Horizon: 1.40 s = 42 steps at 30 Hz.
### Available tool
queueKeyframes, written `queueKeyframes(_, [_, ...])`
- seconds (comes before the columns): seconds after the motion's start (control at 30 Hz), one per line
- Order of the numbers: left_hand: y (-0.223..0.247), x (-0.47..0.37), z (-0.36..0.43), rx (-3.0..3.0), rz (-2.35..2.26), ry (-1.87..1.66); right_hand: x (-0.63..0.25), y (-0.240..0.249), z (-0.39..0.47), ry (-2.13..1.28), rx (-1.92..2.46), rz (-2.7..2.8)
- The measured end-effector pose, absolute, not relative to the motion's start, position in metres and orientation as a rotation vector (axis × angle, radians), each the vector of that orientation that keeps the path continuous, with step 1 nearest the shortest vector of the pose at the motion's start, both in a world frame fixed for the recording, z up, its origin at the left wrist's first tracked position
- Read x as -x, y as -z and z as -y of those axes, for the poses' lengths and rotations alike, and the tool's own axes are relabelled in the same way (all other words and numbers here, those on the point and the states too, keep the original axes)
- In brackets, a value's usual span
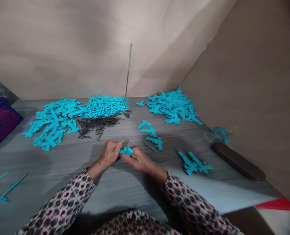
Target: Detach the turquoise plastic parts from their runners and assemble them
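A small turquoise plastic piece [127, 150] is held between my two hands at the middle of the grey table. My left hand [111, 152] is closed at the piece's left end, its thumb pointing up. From the right, my right hand [138, 159] pinches the same piece between thumb and fingers. Just beyond my right hand lie a thin turquoise stick [148, 145] and several loose turquoise gun-shaped pieces [155, 142]. Two longer turquoise pieces [190, 165] rest side by side farther right.
Turquoise heaps lie at the back left [54, 130] and back right [171, 106], with thin sticks [105, 106] and dark small parts [98, 124] between. A blue-red basket [5, 125] stands left. A thin upright rod [128, 71] and dark oblong object [238, 161] are also there.
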<state>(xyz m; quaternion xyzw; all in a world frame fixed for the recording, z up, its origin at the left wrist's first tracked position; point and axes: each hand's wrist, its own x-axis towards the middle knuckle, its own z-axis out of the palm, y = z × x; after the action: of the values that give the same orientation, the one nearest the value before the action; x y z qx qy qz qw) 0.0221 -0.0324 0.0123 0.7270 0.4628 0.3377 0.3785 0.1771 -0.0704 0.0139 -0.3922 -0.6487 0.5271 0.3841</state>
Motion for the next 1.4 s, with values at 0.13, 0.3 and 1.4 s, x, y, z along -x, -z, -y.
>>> queueKeyframes(0.13, [-0.024,-0.022,0.033,-1.962,-1.158,-0.955,-0.168,-0.003,0.068,-1.862,0.831,1.12])
queueKeyframes(0.3, [-0.03,-0.019,0.032,-2.015,-1.116,-0.97,-0.162,-0.003,0.072,-1.906,0.842,1.082])
queueKeyframes(1.4, [-0.06,-0.013,0.037,-1.875,-0.641,-0.909,-0.199,-0.036,0.08,-0.831,0.915,1.94])
